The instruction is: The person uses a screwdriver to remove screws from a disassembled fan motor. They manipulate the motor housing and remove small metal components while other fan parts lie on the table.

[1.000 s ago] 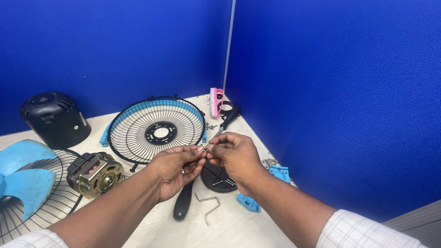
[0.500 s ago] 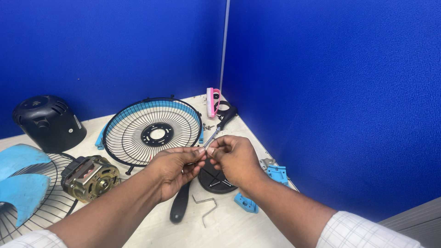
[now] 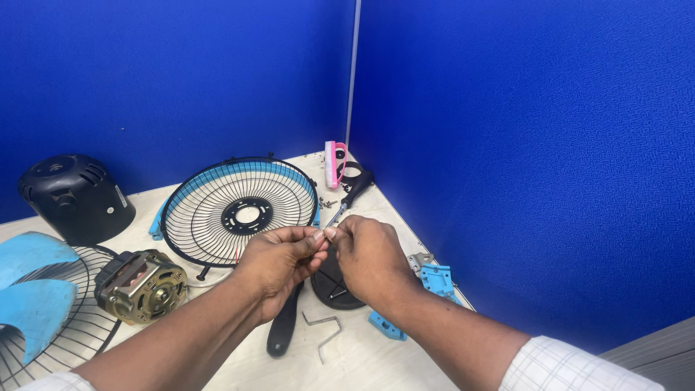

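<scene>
Head view, single frame. I see both hands raised above the table, meeting at the fingertips. The left hand has thumb and forefinger pressed together, and the right hand pinches from the other side; between them sits a very small part, too tiny for me to tell its kind, held in the air above the black round disc. No box or tray shows; the nearest thing to a container is the black domed motor cover, matte plastic with vent slots, and I cannot see inside it. The front fan guard is a round wire grille, black spokes with a light blue rim, lying flat near the corner of the blue partition walls. A second wire guard lies at the left edge with a light blue plastic fan blade on it. Just beside it sits the motor, brassy metal with copper windings. A screwdriver with a black handle lies behind the hands, its tip hidden by the fingers. A pink brush stands near the corner. Under the left wrist lies a black handle, next to a bent metal clip. Light blue plastic brackets lie right of the disc, partly hidden by the right forearm.
</scene>
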